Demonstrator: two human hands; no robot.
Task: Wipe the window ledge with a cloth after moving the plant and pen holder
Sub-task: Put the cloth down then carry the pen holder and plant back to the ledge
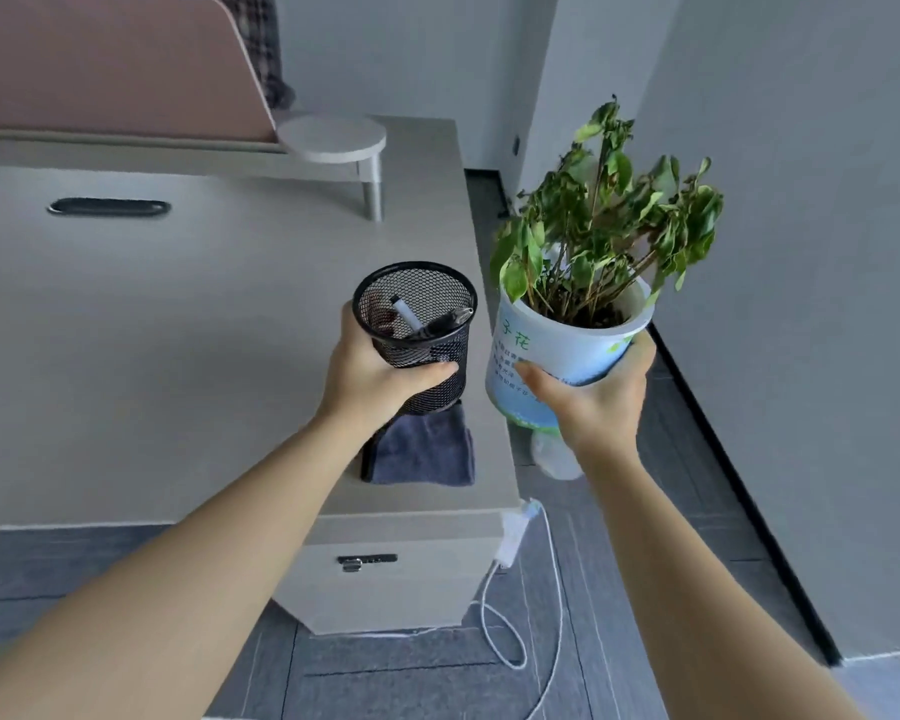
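Right now both items are held off the table point(126, 356): left hand point(375, 376) wraps the mesh pen holder point(417, 324) w/ pens inside, right hand point(593, 397) grips the plant point(583, 314) pot, tilted. Cloth point(422, 449) lies folded at the table's near right edge, under the holder. Risk: more tilt could spill soil or pens.

The pen holder point(415, 324) is black wire mesh, metal by the look, faintly shiny at the rim. The plant pot point(557, 356) looks like smooth printed plastic with a slight sheen. The grey cloth point(422, 454) is soft, napped fabric. The desk point(178, 314) top is matt, smooth pale laminate.
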